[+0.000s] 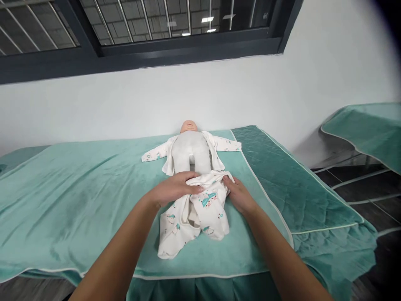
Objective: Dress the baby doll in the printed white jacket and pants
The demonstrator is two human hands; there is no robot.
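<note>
A baby doll [191, 147] with a grey cloth body lies on its back, its head toward the wall. Its arms are spread inside a white printed jacket [226, 144] that hangs open at the front. Near the doll's legs I hold a pair of white printed baby pants [209, 205] by the waistband. My left hand [179, 186] pinches the left side of the band between thumb and fingers. On the other side, my right hand [237, 193] grips the band's right edge. The pant legs spread toward me on the green cover. Folds of cloth hide the doll's feet.
A green blanket with white piping [94, 200] covers the bed beneath the doll. Quilted green bedding [291, 188] lies to the right. Behind stands a white wall [131, 104] below a dark window frame [188, 52]. Another green-covered surface [369, 125] with metal rails is at far right.
</note>
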